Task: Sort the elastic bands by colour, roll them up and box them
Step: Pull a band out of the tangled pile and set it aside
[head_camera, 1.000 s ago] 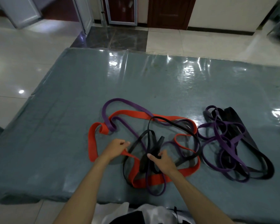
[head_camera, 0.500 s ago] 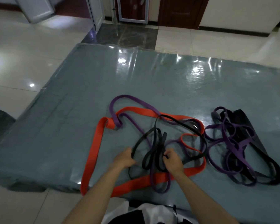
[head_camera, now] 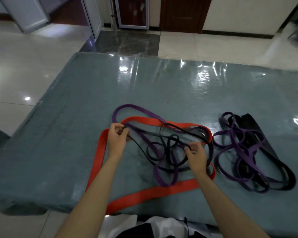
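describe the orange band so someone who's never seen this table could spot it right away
On the grey-green plastic-covered table, look at the tangle of bands near the front edge, where the left hand and right hand are working. The orange band is the big loop round that tangle's outside. It is the only orange one, and wide and flat, unlike the narrower purple band and black band inside it.

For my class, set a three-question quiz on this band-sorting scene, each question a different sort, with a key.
1. True or false: the red band hangs over the table's near edge.
2. What does the left hand pinch? A) thin black band B) red band C) nothing
3. Fill in: the side pile holds purple and ___ bands.

Key: 1 true; 2 A; 3 black. The right hand pinches the black band too.
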Demonstrator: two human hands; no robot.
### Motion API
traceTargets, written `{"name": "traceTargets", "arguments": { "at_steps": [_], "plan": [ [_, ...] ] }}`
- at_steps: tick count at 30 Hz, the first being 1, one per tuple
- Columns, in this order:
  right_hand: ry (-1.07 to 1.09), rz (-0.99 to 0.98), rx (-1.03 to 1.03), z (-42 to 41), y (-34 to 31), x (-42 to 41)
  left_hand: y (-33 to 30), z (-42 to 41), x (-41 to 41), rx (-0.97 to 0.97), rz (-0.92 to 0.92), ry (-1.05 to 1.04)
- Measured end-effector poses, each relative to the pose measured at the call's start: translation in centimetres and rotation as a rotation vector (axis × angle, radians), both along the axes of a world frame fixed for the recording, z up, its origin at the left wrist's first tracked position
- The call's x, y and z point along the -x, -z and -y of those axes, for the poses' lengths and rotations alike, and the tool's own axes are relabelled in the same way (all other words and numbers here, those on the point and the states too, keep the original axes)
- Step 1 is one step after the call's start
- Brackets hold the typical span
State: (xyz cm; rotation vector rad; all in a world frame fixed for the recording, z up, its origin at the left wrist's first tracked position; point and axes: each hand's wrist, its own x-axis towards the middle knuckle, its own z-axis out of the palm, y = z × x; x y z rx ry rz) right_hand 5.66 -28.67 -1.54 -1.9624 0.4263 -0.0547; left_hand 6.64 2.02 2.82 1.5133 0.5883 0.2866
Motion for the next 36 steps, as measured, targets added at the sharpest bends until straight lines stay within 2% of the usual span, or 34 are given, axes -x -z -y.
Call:
{"name": "traceTargets", "arguments": {
  "at_steps": [5, 7, 12, 14, 20, 22, 25, 27, 29, 31, 33, 36],
  "plan": [
    [-0.027, 0.097, -0.142, -0.1, -2.7, -3.0, -2.0, -1.2, -2.1, -0.030, 0.112, -0.037],
    [-0.066, 0.162, -0.168, -0.3, -3.6, -3.9, -1.7, -1.4, -2.3, -0.082, 0.047, 0.030],
    [-0.127, 0.201, -0.173, -0.4, -4.4, -5.3, 1.1, -1.0, -1.6, -0.349, -0.334, 0.399],
    [-0.128, 0.191, -0.168, -0.3, -4.0, -5.5, 2.1, -0.4, -1.1, -0.343, -0.441, 0.511],
    [-0.119, 0.165, -0.286, -1.5, -4.6, -6.0, 4.4, 1.6, -0.9, -0.150, -0.490, 0.633],
    [-0.177, 0.159, -0.337, -2.9, -5.7, -6.3, 4.5, 2.3, -1.1, -0.200, -0.475, 0.710],
    [-0.331, 0.126, -0.404, -5.8, -7.6, -6.8, 4.2, 4.1, -2.0, -0.392, -0.467, 0.822],
    [-0.459, 0.094, -0.432, -8.0, -8.4, -7.0, 3.9, 5.6, -2.9, -0.427, -0.346, 0.806],
    [-0.580, 0.097, -0.446, -10.0, -8.8, -7.1, 3.9, 6.7, -3.5, -0.327, -0.231, 0.755],
    [-0.666, 0.142, -0.409, -11.4, -8.7, -7.2, 4.2, 7.2, -3.8, -0.250, -0.244, 0.691],
    [-0.702, 0.169, -0.380, -11.8, -8.1, -7.5, 4.4, 6.9, -4.0, -0.338, -0.297, 0.622],
    [-0.574, 0.158, -0.362, -10.4, -5.8, -8.2, 5.2, 5.9, -4.8, -0.423, -0.349, 0.491]
  ]
}}
